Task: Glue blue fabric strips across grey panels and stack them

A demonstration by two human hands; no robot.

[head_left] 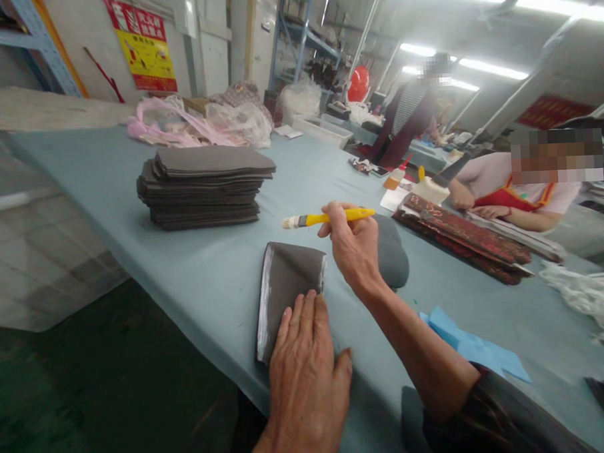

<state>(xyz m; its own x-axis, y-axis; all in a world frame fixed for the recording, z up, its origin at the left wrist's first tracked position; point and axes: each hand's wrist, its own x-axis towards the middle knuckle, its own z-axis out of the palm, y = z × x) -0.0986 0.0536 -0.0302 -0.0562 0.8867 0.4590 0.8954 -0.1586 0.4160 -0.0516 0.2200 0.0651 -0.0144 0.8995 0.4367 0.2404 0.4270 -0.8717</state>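
A dark grey fabric piece (291,270) lies near the table's front edge, with white streaks along its left and right edges. My left hand (308,360) rests flat on its lower part, fingers stretched out and covering some of it. Above the piece, my right hand (355,241) grips a paintbrush (314,219) by its yellow handle. The pale bristles point left and stay clear of the fabric. A rounded dark grey piece (392,252) lies partly hidden behind my right hand. Further back on the left stands a thick stack of dark grey pieces (205,187).
A pale blue-green cloth covers the table (183,265). Light blue scraps (475,346) lie right of my forearm. Dark red patterned pieces (462,236), a glue bottle (396,175) and white cords (585,294) are further right. A co-worker (510,190) sits across the table; plastic bags (237,119) lie behind the stack.
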